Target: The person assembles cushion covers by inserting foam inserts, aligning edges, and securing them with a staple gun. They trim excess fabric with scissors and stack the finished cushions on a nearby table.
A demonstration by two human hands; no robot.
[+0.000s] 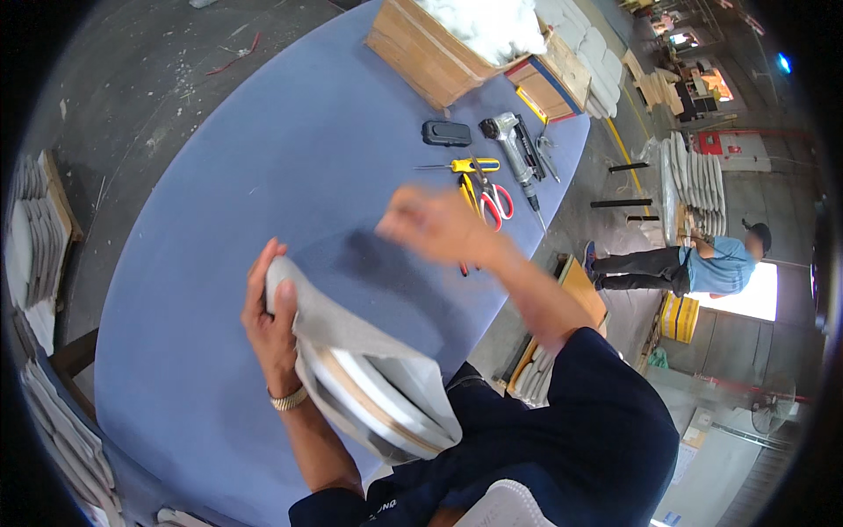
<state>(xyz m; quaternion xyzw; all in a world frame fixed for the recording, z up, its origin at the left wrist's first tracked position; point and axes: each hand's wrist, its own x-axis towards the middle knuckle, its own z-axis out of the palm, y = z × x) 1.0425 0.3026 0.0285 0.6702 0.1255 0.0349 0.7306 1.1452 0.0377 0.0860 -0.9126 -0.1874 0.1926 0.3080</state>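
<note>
My left hand (270,321) grips one end of a grey fabric-covered cushion (338,329), with the thumb on its near face and the fingers around the edge. The cover gapes along one side, showing white foam padding (386,386) and a tan layer inside. The cushion's other end rests against my body. Above the table, to the right of the cushion, hovers my right hand (435,224). Motion smears its fingers, so whether they hold anything is unclear. Closest to it are red-handled scissors (498,202) and a yellow cutter knife (468,189).
On the blue-covered table (219,202) lie a yellow screwdriver (474,165), a black case (446,133) and an air staple gun (509,145). A cardboard box (430,61) of white stuffing stands at the far end. Another person (720,263) stands off to the right, near stacked cushions (698,180).
</note>
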